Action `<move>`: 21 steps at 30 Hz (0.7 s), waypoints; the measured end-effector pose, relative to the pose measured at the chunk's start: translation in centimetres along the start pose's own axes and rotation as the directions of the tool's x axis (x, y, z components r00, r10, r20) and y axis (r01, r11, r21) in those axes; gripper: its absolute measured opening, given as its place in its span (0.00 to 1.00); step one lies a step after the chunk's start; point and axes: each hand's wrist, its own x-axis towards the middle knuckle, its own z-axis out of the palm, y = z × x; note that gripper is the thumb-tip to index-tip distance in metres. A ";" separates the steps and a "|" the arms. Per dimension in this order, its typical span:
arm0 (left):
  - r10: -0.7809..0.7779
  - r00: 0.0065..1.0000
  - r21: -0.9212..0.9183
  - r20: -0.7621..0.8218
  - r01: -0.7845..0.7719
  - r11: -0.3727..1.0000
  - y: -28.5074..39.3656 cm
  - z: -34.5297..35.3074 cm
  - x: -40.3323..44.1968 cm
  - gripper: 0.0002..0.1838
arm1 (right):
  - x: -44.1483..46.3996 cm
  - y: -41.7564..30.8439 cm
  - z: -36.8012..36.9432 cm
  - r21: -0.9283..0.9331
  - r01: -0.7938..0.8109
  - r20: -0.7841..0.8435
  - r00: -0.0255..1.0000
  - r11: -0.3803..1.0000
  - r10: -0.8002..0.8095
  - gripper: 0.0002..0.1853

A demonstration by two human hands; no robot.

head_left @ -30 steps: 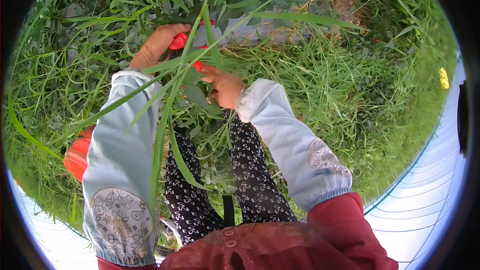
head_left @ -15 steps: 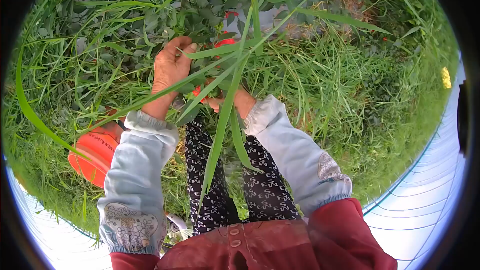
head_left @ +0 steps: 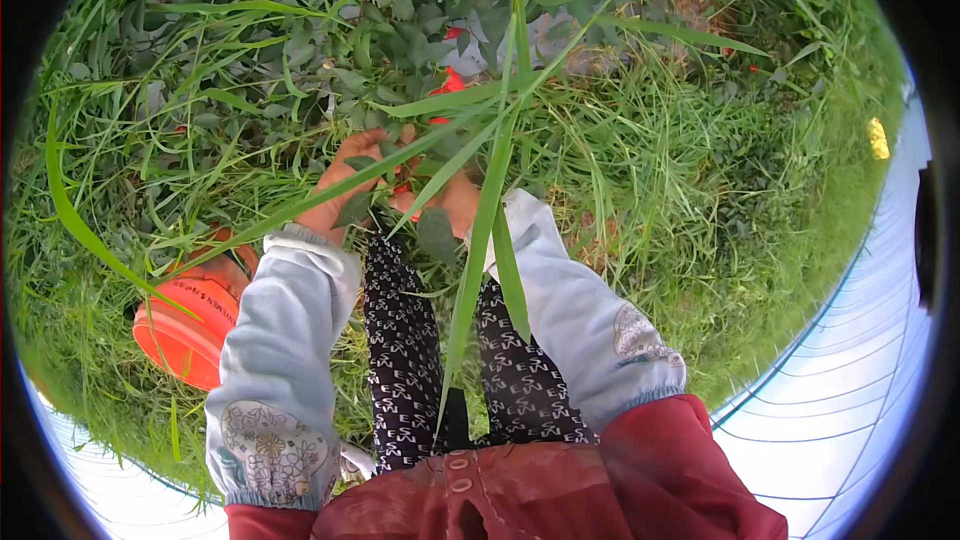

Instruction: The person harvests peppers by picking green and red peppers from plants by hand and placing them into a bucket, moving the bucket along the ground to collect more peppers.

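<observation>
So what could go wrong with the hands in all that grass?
Long grass blades cross in front of the left hand and right hand, so they might scratch the skin or hide what the fingers touch. The red fruit hangs among leaves just beyond, and a hard tug on the plant could shake or bruise it. The red bucket is near the left sleeve, so that arm might bump it.

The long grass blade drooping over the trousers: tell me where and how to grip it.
Probably best pinch the long blade low, across its flat faces, from the left: that thin stretch looks free, while a shorter blade droops at its right.
</observation>
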 end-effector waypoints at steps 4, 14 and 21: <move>-0.050 0.989 0.475 0.142 -0.024 0.880 5.6 5.2 -1.2 0.15 | -2.5 -1.4 2.1 -0.033 0.170 -0.195 0.965 0.985 -0.173 0.23; 0.145 0.950 -0.084 -0.277 -0.174 0.981 -0.4 7.3 1.6 0.13 | -7.6 -0.1 5.1 -0.461 -0.291 -0.022 0.948 0.839 0.316 0.10; 0.154 0.973 -0.128 -0.171 -0.177 0.976 0.6 5.9 -0.3 0.08 | -7.3 1.9 -2.1 -0.302 -0.206 -0.478 0.877 0.931 0.039 0.11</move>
